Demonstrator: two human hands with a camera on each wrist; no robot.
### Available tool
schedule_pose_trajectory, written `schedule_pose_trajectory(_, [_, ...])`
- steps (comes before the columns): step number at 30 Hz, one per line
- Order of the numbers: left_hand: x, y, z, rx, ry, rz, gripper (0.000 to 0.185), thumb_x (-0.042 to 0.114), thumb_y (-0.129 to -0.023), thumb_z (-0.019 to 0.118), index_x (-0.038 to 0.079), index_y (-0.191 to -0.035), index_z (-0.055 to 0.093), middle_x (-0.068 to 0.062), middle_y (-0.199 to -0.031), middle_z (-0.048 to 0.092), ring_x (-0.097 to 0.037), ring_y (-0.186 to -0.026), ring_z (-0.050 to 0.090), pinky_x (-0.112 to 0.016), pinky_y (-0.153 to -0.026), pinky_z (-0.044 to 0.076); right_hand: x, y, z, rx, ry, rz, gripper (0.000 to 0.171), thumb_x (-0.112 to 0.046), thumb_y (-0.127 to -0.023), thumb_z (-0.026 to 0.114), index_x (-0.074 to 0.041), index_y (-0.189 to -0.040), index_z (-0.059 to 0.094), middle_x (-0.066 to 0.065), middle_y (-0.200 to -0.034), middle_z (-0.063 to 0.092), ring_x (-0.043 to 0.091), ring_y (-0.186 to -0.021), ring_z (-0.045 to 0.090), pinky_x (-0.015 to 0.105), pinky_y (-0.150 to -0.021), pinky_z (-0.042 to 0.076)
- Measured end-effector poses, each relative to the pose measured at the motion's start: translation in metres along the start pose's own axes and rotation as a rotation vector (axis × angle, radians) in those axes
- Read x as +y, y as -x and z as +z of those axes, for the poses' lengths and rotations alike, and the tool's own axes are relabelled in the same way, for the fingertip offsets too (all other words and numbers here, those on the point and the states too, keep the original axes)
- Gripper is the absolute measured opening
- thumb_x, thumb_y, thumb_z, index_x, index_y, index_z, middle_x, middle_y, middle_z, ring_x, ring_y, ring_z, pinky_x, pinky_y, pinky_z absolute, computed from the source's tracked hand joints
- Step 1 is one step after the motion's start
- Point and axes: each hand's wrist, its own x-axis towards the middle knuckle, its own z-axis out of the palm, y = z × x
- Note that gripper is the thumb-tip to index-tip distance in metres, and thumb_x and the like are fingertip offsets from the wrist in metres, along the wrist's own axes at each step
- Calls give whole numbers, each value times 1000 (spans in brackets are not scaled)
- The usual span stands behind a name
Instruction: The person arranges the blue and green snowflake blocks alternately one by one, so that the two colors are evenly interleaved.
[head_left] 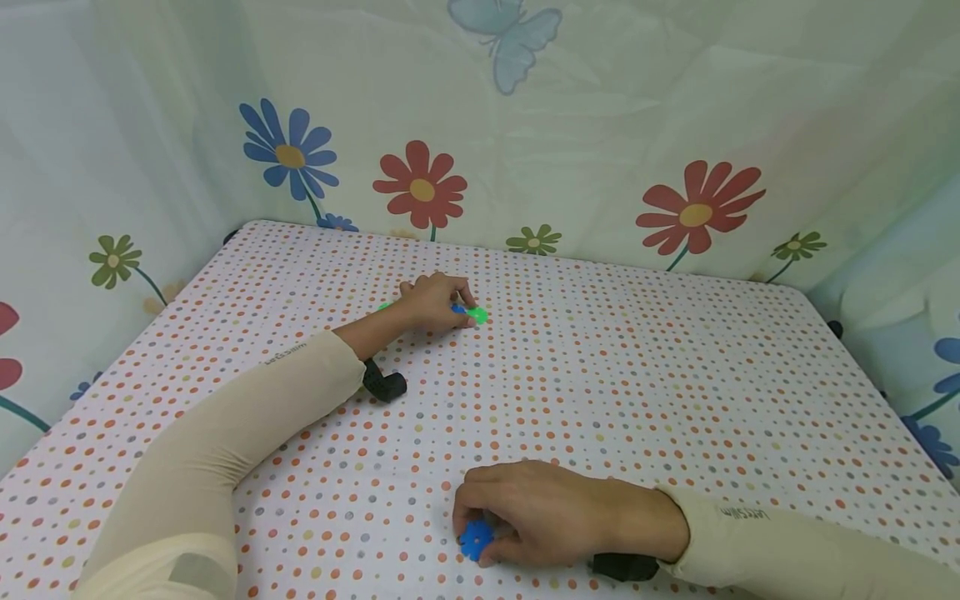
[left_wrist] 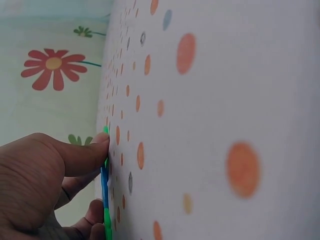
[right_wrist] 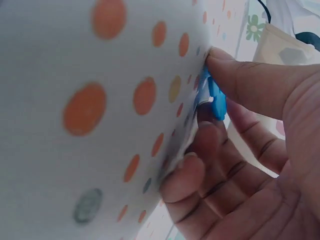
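Far across the table, my left hand (head_left: 435, 302) pinches a flat joined piece with a bright green notched disc (head_left: 479, 316) at its right end and blue beside it. A bit of green also shows behind that hand on the left. Seen edge-on in the left wrist view, the piece has a blue middle (left_wrist: 104, 187) between green ends, close against the cloth. Near the front, my right hand (head_left: 536, 512) holds a blue notched disc (head_left: 476, 540) between thumb and fingers, low over the table. In the right wrist view the blue disc (right_wrist: 217, 100) is partly hidden by the fingers.
A white cloth with coloured dots (head_left: 600, 375) covers the table. A pale curtain (head_left: 585, 125) printed with flowers stands behind it and at both sides. Black wrist devices (head_left: 386, 383) sit under both wrists, close to the cloth.
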Motion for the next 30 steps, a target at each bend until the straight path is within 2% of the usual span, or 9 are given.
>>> schedule_pose_trajectory(7, [-2, -1, 1, -11, 17, 24, 22, 39, -89, 72, 25, -105, 68, -5, -124, 61, -32, -115, 51, -55, -97, 32, 1, 2, 2, 34, -17, 23, 23, -43, -87, 73, -26, -101, 66, -20, -89, 57, -9, -79, 49, 9, -71, 43])
schedule_pose_trajectory(17, [-7, -2, 2, 3, 37, 63, 24, 39, -89, 72, 25, -107, 68, -5, -123, 63, -31, -115, 51, -55, -97, 33, 3, 3, 4, 61, -52, 3, 25, -42, -88, 71, -22, -102, 69, -18, -87, 58, -9, -77, 49, 7, -70, 43])
schedule_pose_trajectory(22, [-8, -2, 2, 6, 50, 68, 23, 39, -88, 73, 24, -106, 69, -5, -122, 64, -31, -114, 52, -54, -96, 33, 3, 3, 4, 68, -50, -2, 25, -41, -89, 70, -22, -106, 69, -18, -91, 59, -9, -81, 50, 9, -76, 45])
schedule_pose_trajectory(25, [-8, -1, 2, 9, 51, 75, 23, 38, -88, 73, 24, -106, 69, -5, -122, 64, -31, -114, 52, -53, -95, 33, 3, 4, 4, 72, -92, -2, 25, -37, -90, 70, -21, -109, 70, -17, -98, 63, -9, -84, 51, 11, -78, 46])
schedule_pose_trajectory(30, [-8, -1, 2, 9, 47, 78, 23, 39, -89, 73, 24, -106, 69, -5, -121, 64, -31, -114, 52, -54, -95, 33, 5, 4, 3, 38, -175, 19, 29, -32, -89, 72, -20, -115, 72, -16, -97, 62, -8, -73, 46, 10, -66, 44])
